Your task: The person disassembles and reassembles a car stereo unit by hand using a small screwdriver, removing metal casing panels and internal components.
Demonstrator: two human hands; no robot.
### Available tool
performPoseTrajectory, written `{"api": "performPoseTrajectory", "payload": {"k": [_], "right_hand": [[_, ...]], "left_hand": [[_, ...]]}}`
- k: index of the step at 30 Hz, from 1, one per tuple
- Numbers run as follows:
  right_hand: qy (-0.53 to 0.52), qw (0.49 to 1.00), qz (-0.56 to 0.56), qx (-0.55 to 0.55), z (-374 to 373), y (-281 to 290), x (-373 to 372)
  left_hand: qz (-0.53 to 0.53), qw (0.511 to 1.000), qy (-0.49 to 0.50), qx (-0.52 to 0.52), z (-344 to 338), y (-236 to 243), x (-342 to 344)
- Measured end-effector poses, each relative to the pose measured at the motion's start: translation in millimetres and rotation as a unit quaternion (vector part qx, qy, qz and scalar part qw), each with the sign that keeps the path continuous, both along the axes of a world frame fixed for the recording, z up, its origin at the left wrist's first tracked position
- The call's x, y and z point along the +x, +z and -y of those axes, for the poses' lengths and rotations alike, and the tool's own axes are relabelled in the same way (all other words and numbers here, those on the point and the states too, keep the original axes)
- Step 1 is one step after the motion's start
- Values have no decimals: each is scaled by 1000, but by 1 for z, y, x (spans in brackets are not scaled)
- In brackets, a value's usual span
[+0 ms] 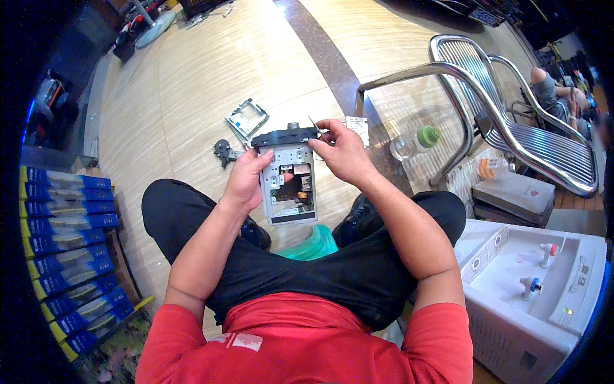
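Between my knees I hold a boxy metal device that looks like a car stereo (289, 211). Its black front panel (284, 137) with a round knob points away from me, and circuit parts show through the open chassis. My left hand (246, 178) grips the chassis along its left side, thumb on top. At the right end of the panel, my right hand (344, 150) has thumb and fingers closed on the edge; a thin pale sliver sticks up beside these fingers, its kind unclear. On the floor beyond lie a metal frame (248, 117) and a small black mechanism (225, 153).
A green bag (310, 246) lies between my feet. To the right stand a green-capped bottle (416, 144), a metal chair (473, 83), a box (513, 195) and a white water dispenser (511, 256). Blue-and-yellow boxes (73, 249) are stacked at left. Another person (559, 96) sits at far right.
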State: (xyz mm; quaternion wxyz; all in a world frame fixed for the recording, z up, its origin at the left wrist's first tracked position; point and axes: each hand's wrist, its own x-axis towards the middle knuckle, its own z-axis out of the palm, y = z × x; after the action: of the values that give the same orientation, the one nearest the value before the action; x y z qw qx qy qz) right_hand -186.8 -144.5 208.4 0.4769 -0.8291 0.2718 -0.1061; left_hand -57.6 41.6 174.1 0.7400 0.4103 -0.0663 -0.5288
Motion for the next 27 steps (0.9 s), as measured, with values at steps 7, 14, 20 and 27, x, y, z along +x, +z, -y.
{"api": "performPoseTrajectory", "payload": {"k": [7, 14, 20, 27], "right_hand": [[-7, 1000, -5, 1, 1, -6, 1], [-16, 1000, -9, 20, -1, -5, 1], [-58, 987, -1, 152, 9, -20, 5], [-70, 925, -53, 369, 18, -14, 0]], "left_hand": [[-8, 1000, -7, 1, 0, 0, -3], [-6, 1000, -3, 7, 0, -1, -5], [55, 998, -6, 13, 2, 4, -10], [184, 982, -38, 26, -5, 3, -19]]}}
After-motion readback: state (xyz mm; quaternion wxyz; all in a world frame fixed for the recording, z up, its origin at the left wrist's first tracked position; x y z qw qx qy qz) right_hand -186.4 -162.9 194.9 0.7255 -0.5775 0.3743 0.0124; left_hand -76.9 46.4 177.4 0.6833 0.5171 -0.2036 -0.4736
